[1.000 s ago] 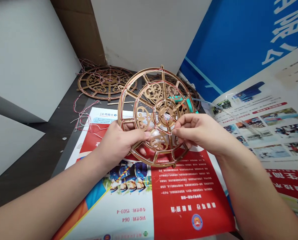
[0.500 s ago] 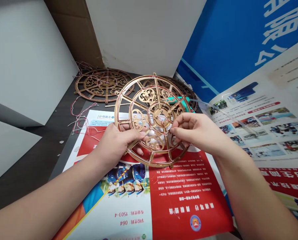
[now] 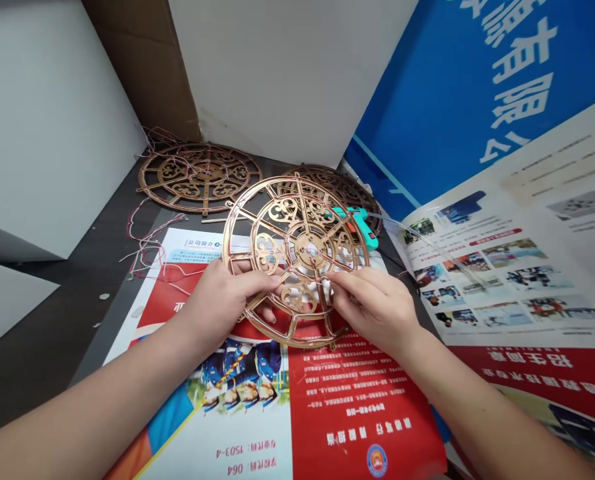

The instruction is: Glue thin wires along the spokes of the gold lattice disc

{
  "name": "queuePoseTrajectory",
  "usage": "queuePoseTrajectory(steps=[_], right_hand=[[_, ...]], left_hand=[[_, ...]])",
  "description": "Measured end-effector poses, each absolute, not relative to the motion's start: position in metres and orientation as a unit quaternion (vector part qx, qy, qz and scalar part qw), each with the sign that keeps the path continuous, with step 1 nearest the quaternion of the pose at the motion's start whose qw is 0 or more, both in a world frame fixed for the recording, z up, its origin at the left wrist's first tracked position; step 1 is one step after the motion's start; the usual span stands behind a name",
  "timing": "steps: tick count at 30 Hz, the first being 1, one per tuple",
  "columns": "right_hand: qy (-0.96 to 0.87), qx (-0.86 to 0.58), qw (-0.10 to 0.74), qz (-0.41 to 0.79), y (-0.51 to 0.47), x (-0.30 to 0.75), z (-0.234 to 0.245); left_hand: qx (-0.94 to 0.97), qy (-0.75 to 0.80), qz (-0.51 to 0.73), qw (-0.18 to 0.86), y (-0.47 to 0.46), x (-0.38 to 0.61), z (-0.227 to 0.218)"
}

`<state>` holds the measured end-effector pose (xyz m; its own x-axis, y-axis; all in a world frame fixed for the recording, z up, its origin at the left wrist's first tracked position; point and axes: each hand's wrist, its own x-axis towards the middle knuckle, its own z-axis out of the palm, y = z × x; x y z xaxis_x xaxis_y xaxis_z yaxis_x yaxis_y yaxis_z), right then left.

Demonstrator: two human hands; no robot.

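Observation:
A round bronze-coloured openwork frame (image 3: pixel 303 248), with spokes, scrolls and a central hub, is held tilted above the printed sheets. Thin red and white wires run along its rings and spokes. My left hand (image 3: pixel 222 293) is closed on its lower left rim, thumb in front and fingers behind. At the lower right of the hub, the fingertips of my right hand (image 3: pixel 380 303) are pinched together on a thin wire beside a spoke. Part of the wire is hidden by the fingers. Behind the frame's right edge lies a teal glue gun (image 3: pixel 362 230), partly covered.
Similar round frames lie at the back left (image 3: pixel 200 177) and back right (image 3: pixel 337 175). Loose red and white wires (image 3: pixel 150 250) tangle on the dark table at left. A printed sheet (image 3: pixel 372 413) lies below my hands. White panels and a blue printed board (image 3: pixel 427 100) stand behind.
The view has shifted, so the frame and hands appear lower and slightly left. My right hand has turned, with its fingers pinched lower beside the hub. The left hand keeps its hold.

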<state>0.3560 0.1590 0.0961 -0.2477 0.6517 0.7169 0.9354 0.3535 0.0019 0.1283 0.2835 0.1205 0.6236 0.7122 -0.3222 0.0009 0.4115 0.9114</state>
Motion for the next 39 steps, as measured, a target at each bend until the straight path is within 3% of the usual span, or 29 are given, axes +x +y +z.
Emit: queuePoseTrajectory(steps=[39], right_hand=[[-0.761,-0.536,0.322,-0.176,0.1635,0.3532,0.0898]], left_hand=[[0.503,0.366,0.226,0.75,0.283,0.1266,0.1211]])
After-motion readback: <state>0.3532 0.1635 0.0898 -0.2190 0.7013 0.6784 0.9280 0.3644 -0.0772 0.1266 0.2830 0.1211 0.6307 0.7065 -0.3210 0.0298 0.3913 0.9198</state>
